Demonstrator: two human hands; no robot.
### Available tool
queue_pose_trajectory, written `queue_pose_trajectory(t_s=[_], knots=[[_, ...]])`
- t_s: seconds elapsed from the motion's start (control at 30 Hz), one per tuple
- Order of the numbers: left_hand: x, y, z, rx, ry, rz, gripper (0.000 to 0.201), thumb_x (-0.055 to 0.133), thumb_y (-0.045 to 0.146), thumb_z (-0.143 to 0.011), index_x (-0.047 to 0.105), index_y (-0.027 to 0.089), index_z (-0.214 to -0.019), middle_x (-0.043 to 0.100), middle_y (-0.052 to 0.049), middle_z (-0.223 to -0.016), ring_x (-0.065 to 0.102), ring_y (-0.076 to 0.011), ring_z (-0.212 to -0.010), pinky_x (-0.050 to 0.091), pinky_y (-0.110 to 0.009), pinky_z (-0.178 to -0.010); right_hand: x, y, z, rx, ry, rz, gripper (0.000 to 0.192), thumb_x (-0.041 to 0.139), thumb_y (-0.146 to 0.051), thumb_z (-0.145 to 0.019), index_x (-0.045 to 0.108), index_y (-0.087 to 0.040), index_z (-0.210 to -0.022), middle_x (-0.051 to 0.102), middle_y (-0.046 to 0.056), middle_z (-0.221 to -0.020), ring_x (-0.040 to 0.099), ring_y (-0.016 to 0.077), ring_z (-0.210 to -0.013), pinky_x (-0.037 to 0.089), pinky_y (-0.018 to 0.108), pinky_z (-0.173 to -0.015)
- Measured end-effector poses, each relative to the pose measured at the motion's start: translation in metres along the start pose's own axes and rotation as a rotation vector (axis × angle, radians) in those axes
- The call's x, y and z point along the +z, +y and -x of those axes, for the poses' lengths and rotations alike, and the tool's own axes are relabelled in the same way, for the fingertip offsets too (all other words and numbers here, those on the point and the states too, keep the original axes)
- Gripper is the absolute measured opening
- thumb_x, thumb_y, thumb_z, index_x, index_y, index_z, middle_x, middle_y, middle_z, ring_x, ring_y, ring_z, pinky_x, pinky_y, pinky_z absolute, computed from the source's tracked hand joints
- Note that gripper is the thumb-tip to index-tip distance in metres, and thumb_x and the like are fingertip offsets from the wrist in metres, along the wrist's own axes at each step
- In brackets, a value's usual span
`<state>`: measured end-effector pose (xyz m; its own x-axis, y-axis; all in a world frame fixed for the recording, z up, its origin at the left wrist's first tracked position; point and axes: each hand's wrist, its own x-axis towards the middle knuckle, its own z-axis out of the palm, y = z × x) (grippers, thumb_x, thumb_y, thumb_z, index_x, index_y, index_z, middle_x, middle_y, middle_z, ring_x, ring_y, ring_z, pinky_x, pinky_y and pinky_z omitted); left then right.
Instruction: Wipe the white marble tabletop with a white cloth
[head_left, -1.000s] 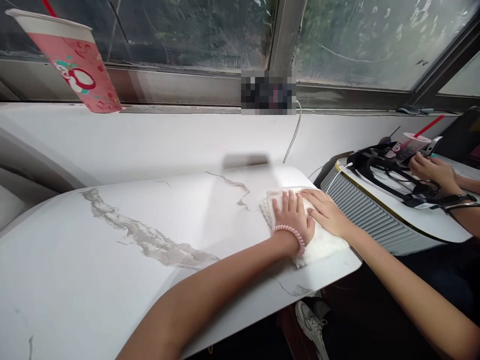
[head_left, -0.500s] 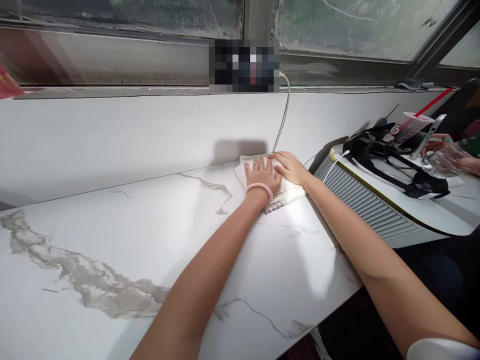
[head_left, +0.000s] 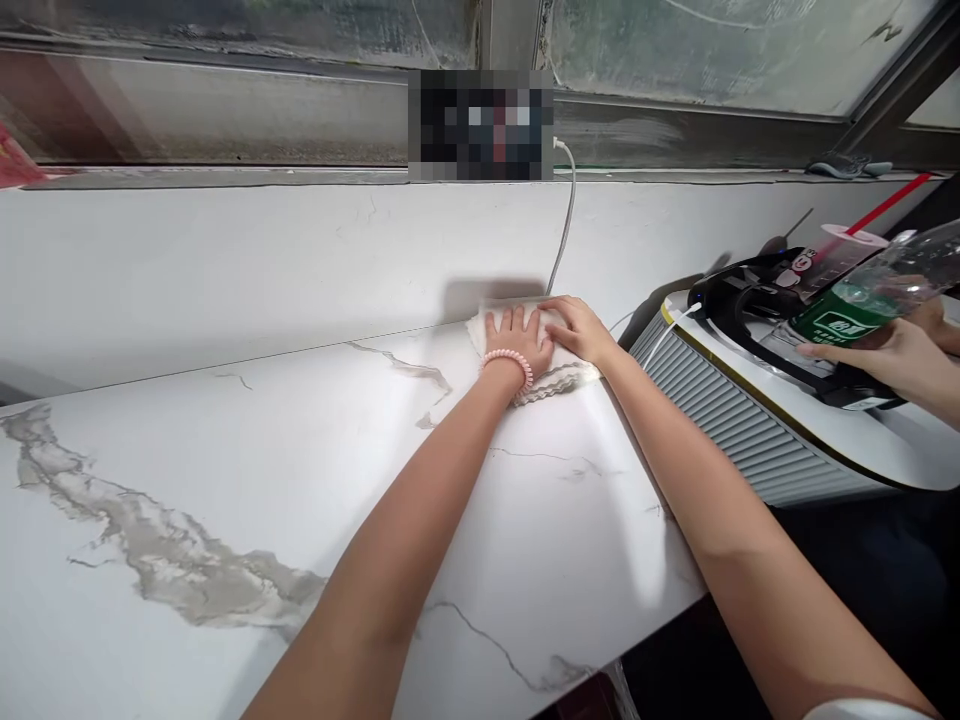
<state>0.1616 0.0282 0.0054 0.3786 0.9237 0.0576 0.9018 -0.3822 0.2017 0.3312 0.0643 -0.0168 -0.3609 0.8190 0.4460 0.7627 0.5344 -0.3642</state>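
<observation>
A small white cloth [head_left: 559, 378], soft and rumpled with a wavy hem along its near edge, lies flat at the far right corner of the marble-patterned tabletop [head_left: 225, 480], right against the white wall. The left hand [head_left: 517, 340], a pink bead bracelet [head_left: 510, 362] at its wrist, presses on it with fingers spread flat. The right hand [head_left: 581, 330] lies beside it, fingers likewise extended on the cloth, gripping nothing.

L hand [head_left: 517, 340] & R hand [head_left: 579, 330] flat on white cloth [head_left: 559, 378], marble table [head_left: 225, 480].
</observation>
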Motion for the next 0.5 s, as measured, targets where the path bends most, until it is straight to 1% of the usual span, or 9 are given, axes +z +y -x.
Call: queue_pose_trajectory(t_s=[0.17,0.33,0.5], knots=[[-0.001,0.014,0.021,0.018,-0.033,-0.011,0.065,0.020,0.043,-0.098,0.021,0.015,-0.156,0.018,-0.010,-0.164,0.013,-0.0263,-0.151,0.003,-0.054,-0.122,-0.010,-0.014,0.026,0.007,-0.016,0.003,0.045,0.050,-0.039,-0.086,0.059,-0.018,-0.125,0.060,0.014,-0.130,0.051,0.0324,-0.121,0.038,0.052,-0.105],[-0.001,0.036,0.053,0.060,-0.049,0.004,0.065,0.020,0.043,-0.099,0.019,0.015,-0.157,0.017,-0.012,-0.164,0.013,-0.0282,-0.151,0.002,-0.057,-0.121,-0.024,-0.030,0.067,0.043,-0.002,0.036,0.043,0.050,-0.037,-0.087,0.059,-0.020,-0.125,0.060,0.011,-0.133,0.049,0.0315,-0.126,0.035,0.052,-0.108],[0.002,0.055,0.089,0.120,-0.044,0.005,0.064,0.022,0.042,-0.099,0.023,0.013,-0.156,0.020,-0.014,-0.163,0.014,-0.0299,-0.151,0.002,-0.058,-0.121,-0.039,-0.053,0.108,0.056,0.019,0.054,0.041,0.049,-0.038,-0.089,0.060,-0.021,-0.125,0.061,0.011,-0.129,0.050,0.0311,-0.124,0.035,0.053,-0.108]])
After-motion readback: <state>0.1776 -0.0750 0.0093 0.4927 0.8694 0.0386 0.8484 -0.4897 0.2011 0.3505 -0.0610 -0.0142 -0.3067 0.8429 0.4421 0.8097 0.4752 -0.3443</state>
